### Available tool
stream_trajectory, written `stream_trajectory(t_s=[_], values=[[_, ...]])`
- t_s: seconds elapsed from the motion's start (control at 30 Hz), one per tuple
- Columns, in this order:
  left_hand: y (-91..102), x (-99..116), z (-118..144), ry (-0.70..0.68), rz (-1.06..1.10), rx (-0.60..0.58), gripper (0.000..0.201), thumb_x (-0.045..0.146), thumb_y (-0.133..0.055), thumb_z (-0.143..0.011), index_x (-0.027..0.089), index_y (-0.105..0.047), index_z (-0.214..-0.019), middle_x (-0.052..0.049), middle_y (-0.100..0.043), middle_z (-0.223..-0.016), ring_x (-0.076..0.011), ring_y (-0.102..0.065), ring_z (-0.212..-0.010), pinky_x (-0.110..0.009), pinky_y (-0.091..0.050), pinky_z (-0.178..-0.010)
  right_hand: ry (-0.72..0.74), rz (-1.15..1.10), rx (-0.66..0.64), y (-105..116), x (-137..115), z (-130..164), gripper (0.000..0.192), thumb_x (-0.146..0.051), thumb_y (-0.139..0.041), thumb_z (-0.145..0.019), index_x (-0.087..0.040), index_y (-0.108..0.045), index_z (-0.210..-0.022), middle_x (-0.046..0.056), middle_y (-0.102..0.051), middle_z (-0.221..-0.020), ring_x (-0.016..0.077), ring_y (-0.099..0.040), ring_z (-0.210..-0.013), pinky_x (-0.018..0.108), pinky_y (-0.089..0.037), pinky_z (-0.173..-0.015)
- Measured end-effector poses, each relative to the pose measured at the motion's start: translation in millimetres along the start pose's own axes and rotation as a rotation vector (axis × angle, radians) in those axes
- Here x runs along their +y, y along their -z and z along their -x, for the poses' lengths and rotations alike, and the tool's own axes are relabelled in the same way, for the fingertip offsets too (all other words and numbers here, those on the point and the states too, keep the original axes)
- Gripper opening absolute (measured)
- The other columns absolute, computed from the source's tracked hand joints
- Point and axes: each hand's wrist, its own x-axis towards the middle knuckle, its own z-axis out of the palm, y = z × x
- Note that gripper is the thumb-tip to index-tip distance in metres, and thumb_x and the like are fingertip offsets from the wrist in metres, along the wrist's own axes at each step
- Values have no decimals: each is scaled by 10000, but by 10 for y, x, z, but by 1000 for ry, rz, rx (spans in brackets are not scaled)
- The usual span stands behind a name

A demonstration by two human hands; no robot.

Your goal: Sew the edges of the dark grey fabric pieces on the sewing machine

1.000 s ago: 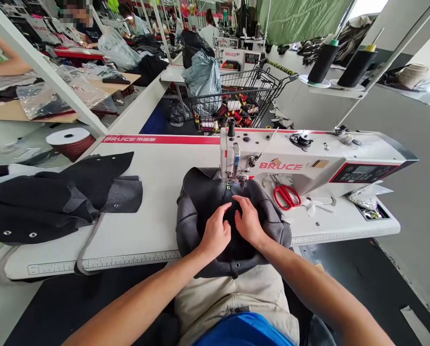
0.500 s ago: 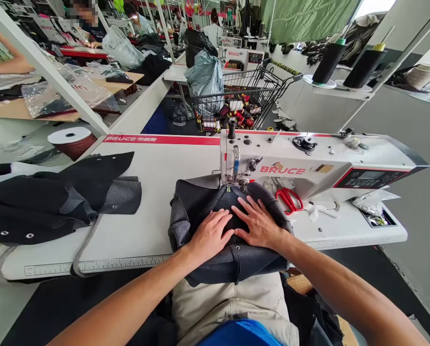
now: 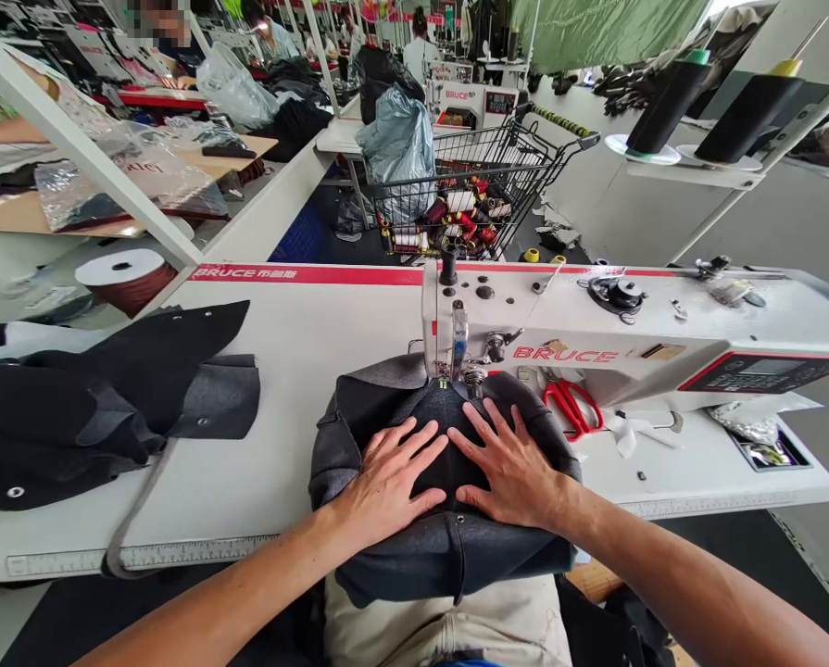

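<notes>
A dark fabric piece (image 3: 414,565) with seams and a small metal eyelet lies bunched at the front of the white sewing machine (image 3: 559,320), its near part hanging over the table edge. The far part of the cloth sits beneath the presser foot and needle area. My left hand (image 3: 390,477) rests flat on the cloth's left side, fingers spread. On the right side my right hand (image 3: 511,459) lies flat as well, fingers apart and pointing toward the needle. Neither hand grips anything; the thumbs are near each other with cloth between them.
Red-handled scissors (image 3: 572,408) lie under the machine arm. More dark fabric pieces (image 3: 122,408) with eyelets are on the table at left. Behind stands a wire cart (image 3: 518,176) holding thread spools. Black thread cones (image 3: 671,106) stand at upper right. Other people sit in the background.
My left hand has spread its fingers and moved slightly left, so the hands are farther apart. The view has tilted and moved closer to the machine.
</notes>
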Motion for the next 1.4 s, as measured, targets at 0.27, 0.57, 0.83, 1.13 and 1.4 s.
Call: stream_trajectory(t_s=[0.27, 0.57, 0.83, 1.13, 1.4], values=[[47, -42, -34, 2, -13, -24, 625, 483, -606, -849, 296, -430, -1418, -53, -432, -1477, -344, -386, -1335, -531, -367, -1052, -4, -32, -16, -10, 45, -66, 789, -627, -564, -836, -279, -311, -1498, 120, -203, -1575, 449, -116, -1421, 721, -156, -1066], [54, -211, -200, -21, 6, 23, 591, 496, -616, -841, 264, -493, -1371, -72, -460, -1454, -341, -418, -1317, -520, -382, -1042, 13, -2, 16, -35, 157, -269, 877, -666, -561, -819, -173, -306, -1498, 169, -324, -1519, 444, -173, -1404, 722, -111, -1080], [55, -345, -351, -29, 25, 54, 578, 533, -607, -835, 263, -527, -1340, -73, -497, -1424, -332, -445, -1297, -508, -382, -1042, 16, 5, 66, -36, 272, -405, 828, -679, -586, -799, -155, -442, -1425, 173, -506, -1384, 440, -264, -1365, 687, -94, -1103], [61, -472, -494, -48, 23, 84, 579, 553, -605, -830, 238, -553, -1313, -94, -559, -1353, -328, -468, -1273, -499, -402, -1020, 23, 62, 79, 3, 366, -557, 804, -692, -561, -811, -142, -476, -1392, 171, -584, -1272, 389, -392, -1266, 576, -207, -1099], [89, -554, -609, -42, 27, 88, 575, 584, -588, -828, 246, -571, -1292, -99, -607, -1278, -301, -503, -1227, -468, -395, -1025, -9, 48, 54, -2, 424, -664, 690, -692, -547, -823, -164, -582, -1266, 163, -630, -1183, 360, -476, -1177, 523, -287, -1047]])
